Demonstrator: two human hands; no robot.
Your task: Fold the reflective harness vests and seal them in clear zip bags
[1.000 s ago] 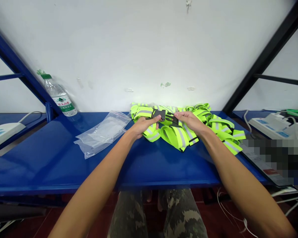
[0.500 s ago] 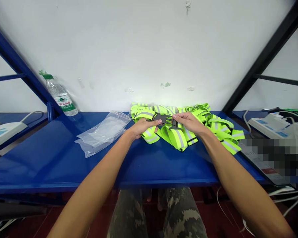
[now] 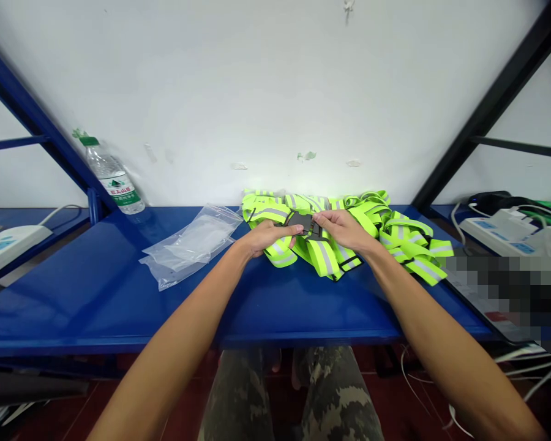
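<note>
My left hand (image 3: 269, 237) and right hand (image 3: 342, 229) pinch a black plastic buckle (image 3: 304, 222).
Its two halves meet above neon reflective straps (image 3: 326, 257) on the blue shelf (image 3: 96, 294).

Black plastic buckle halves (image 3: 304, 222) now closer together

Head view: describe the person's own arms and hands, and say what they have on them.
The left hand and right hand are bare, without gloves. The left forearm and right forearm are bare too, with no sleeves, watch or bands showing. The only clothing in view is the camouflage trousers below.
</note>
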